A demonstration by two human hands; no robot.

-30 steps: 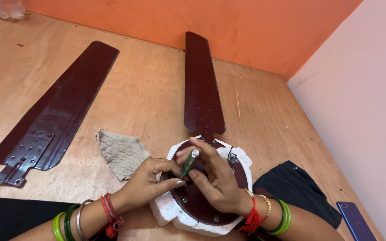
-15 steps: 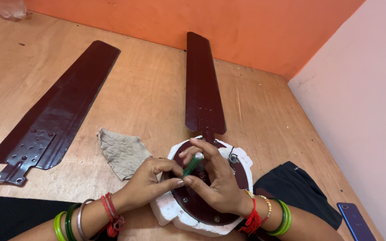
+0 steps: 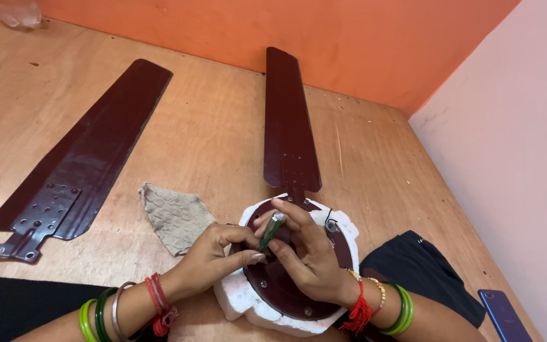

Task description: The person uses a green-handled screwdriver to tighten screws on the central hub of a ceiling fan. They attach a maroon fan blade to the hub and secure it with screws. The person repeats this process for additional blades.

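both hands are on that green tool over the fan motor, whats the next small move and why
Probably seat the tip and turn. The right hand holds the green screwdriver tilted over the maroon fan motor, and the left hand pinches near its lower end. One blade is already joined at the hub; whether the tip sits in a screw is hidden.

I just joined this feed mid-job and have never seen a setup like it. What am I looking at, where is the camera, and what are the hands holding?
There is no machine here: one camera on a person's head looks down at their own bare hands over a wooden floor. The left hand and right hand meet over a round dark fan motor resting on white foam. Together they pinch a small green tool with a metal tip. One fan blade joins the motor; a second blade lies loose to the left. A cloth and a phone lie nearby.
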